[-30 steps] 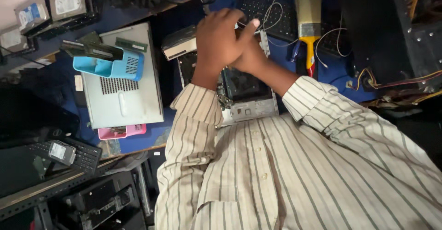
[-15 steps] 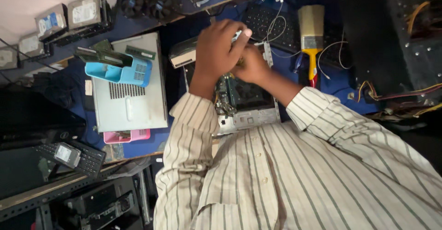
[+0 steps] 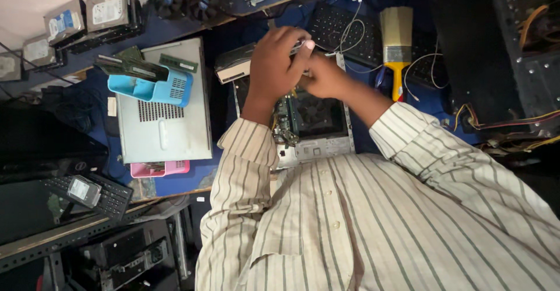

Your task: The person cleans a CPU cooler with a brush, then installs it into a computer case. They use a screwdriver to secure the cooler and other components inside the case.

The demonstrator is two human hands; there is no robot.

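**Both hands meet over an open computer case**

The left hand [image 3: 277,63] and right hand [image 3: 324,76] come together above the open case [image 3: 315,122], fingers curled in and touching. Between the fingertips a small pale part [image 3: 300,47] shows; both hands pinch it, though what it is cannot be told. It sits above the far end of the case, which lies on the blue bench [image 3: 198,177] just in front of the striped shirt [image 3: 373,221].

Inside the case lie a green board [image 3: 284,119] along the left wall and a dark round fan [image 3: 315,111] in the middle.

Left of the case lies a grey box [image 3: 166,125]. On its far end rests a blue tray [image 3: 154,87] holding green memory sticks [image 3: 131,66]. A pink tray [image 3: 157,168] pokes out from under the box's near edge; its contents are unclear.

Right of the hands lies a brush [image 3: 396,40] with a yellow handle, partly on a black keyboard [image 3: 344,28]. Hard drives [image 3: 87,17] line the far left edge, beside black fans [image 3: 186,0].
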